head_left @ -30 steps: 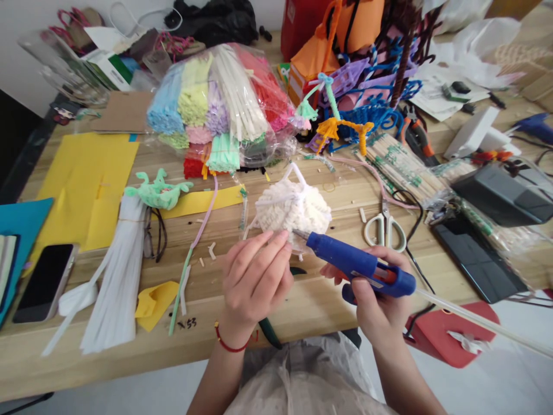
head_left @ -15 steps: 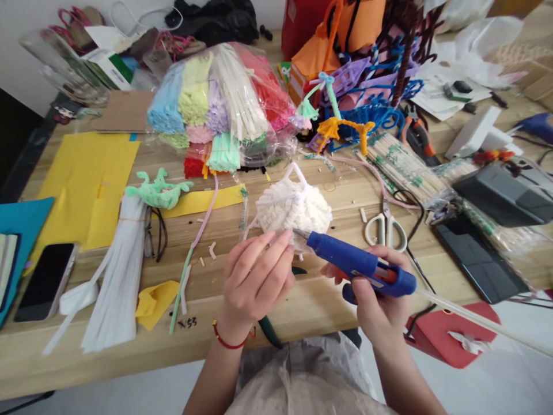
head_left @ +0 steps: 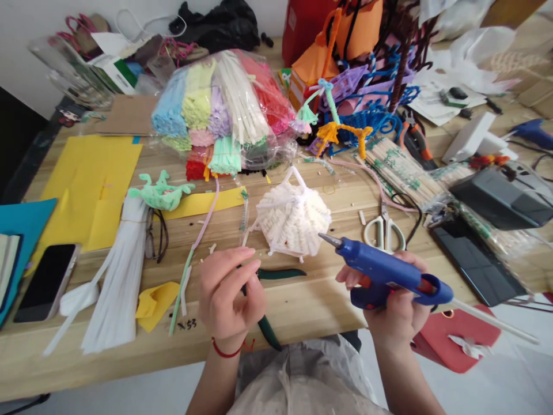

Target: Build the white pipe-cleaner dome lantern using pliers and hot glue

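Note:
My right hand [head_left: 400,317] grips a blue hot glue gun [head_left: 380,266], its metal nozzle pointing left and up and a long clear glue stick coming out of its back. Just left of the nozzle, apart from it, a cream-white dome shape made of fuzzy pipe cleaners [head_left: 294,222] rests on the table, with a pale loop on top. My left hand [head_left: 231,291] hovers in front of it to the left, fingers loosely bent and apart, with nothing visible in them. Beneath that hand lies a dark green-handled tool [head_left: 283,274], partly hidden.
White-handled scissors [head_left: 383,230] lie right of the dome. Behind is a bag of coloured pipe cleaners [head_left: 207,109]. To the left are a white pipe-cleaner bundle [head_left: 116,282], a phone [head_left: 45,282] and yellow sheets [head_left: 86,190]. A black phone [head_left: 479,259] lies right.
Both hands have drawn away from the white dome, the left one leftward and the right one rightward with the glue gun. The dome's front and the green-handled tool now show more.

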`<action>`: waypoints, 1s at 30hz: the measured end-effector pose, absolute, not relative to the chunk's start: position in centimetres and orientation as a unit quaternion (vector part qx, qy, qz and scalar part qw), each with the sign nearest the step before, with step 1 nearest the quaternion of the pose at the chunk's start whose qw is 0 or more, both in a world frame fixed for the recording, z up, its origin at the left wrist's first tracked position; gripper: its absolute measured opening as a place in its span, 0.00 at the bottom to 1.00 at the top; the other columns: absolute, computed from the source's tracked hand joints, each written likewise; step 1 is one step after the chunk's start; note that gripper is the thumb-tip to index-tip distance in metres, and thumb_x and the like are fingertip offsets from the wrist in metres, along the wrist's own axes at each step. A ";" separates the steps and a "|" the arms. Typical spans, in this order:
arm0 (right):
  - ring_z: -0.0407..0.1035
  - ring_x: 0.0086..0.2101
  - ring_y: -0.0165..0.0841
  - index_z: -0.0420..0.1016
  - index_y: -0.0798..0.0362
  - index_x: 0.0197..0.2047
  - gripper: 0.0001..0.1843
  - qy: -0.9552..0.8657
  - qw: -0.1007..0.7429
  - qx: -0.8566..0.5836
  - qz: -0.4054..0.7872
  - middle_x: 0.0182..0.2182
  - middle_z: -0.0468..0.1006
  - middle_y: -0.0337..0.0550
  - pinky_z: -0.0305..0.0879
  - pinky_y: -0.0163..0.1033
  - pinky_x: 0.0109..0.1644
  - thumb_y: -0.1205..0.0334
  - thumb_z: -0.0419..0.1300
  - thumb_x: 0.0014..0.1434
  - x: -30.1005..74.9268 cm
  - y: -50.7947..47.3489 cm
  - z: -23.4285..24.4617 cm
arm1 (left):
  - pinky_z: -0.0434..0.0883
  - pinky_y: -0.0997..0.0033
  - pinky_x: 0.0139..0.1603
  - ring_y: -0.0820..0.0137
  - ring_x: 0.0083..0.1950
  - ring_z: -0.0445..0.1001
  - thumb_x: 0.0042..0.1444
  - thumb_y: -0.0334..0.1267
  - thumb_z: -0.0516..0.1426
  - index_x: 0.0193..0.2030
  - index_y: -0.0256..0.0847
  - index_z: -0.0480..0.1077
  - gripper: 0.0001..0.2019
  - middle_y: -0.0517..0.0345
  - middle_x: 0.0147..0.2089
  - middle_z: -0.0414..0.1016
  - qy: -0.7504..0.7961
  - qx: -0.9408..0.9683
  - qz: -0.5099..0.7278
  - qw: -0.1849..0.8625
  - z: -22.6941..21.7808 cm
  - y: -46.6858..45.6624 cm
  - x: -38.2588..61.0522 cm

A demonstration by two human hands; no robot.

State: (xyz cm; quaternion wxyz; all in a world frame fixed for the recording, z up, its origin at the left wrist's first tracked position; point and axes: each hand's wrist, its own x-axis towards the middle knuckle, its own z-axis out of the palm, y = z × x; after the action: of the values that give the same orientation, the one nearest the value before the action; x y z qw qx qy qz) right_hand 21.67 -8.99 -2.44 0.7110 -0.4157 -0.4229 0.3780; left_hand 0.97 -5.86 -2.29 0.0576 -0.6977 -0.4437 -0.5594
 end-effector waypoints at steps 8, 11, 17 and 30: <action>0.77 0.38 0.42 0.65 0.46 0.56 0.23 -0.568 0.556 -0.585 0.161 0.43 0.78 0.45 0.72 0.50 0.43 0.63 0.64 0.58 27.5 -8.9 -6.0 | 0.73 0.61 0.40 0.67 0.35 0.74 0.69 0.37 0.48 0.36 0.42 0.65 0.10 0.58 0.30 0.70 -0.555 -0.581 -0.594 0.024 -4.7 -6.0 -3.4; 0.73 0.45 0.45 0.67 0.49 0.57 0.24 -0.646 0.375 -0.653 0.125 0.46 0.76 0.50 0.71 0.53 0.47 0.61 0.63 0.57 29.8 -8.7 -7.3 | 0.71 0.63 0.38 0.69 0.32 0.72 0.69 0.39 0.47 0.35 0.42 0.63 0.11 0.61 0.28 0.67 -0.622 -0.550 -0.558 0.001 -5.9 -7.1 -6.3; 0.68 0.47 0.47 0.67 0.50 0.58 0.24 -0.711 0.283 -0.637 0.095 0.46 0.75 0.52 0.68 0.58 0.52 0.63 0.59 0.58 30.4 -8.6 -9.4 | 0.66 0.69 0.32 0.70 0.28 0.70 0.65 0.39 0.52 0.30 0.42 0.66 0.12 0.60 0.26 0.71 -0.732 -0.560 -0.387 -0.031 -7.6 -9.9 -9.6; 0.77 0.28 0.39 0.71 0.49 0.52 0.17 -0.449 0.719 -0.490 0.205 0.31 0.78 0.40 0.76 0.50 0.37 0.56 0.64 0.60 23.8 -9.2 -1.9 | 0.71 0.59 0.48 0.61 0.45 0.74 0.65 0.40 0.55 0.42 0.41 0.72 0.07 0.50 0.41 0.76 -0.661 -0.671 -0.336 0.005 -7.3 -7.4 -8.1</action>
State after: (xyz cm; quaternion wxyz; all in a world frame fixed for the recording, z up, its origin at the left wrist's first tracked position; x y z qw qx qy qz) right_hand 23.76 -9.19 -1.90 0.7189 -0.4895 -0.4492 0.2046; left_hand -8.06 -7.35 -7.26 0.0047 -0.6713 -0.6606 -0.3360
